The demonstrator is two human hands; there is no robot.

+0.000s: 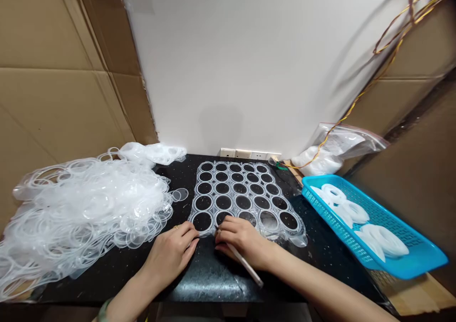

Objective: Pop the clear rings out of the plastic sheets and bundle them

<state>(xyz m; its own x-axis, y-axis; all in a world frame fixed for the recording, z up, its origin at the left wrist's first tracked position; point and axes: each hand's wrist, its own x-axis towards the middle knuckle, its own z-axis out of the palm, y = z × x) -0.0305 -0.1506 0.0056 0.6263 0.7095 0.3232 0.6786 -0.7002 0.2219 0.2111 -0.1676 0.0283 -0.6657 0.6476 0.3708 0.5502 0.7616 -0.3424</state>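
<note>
A translucent silicone sheet [245, 191] with a grid of round rings lies on the black table [210, 274]. My left hand [171, 253] rests palm down at the sheet's near left corner, fingers curled and pressing its edge. My right hand [242, 241] sits beside it on the near edge, closed around a thin white stick tool [245, 265] whose tip touches the sheet near a front-row ring.
A large heap of clear plastic rings and scraps [81, 213] fills the table's left. A blue basket [377, 227] with white ring stacks stands at right, a plastic bag [335, 151] behind it. Cardboard walls flank both sides; wires hang at top right.
</note>
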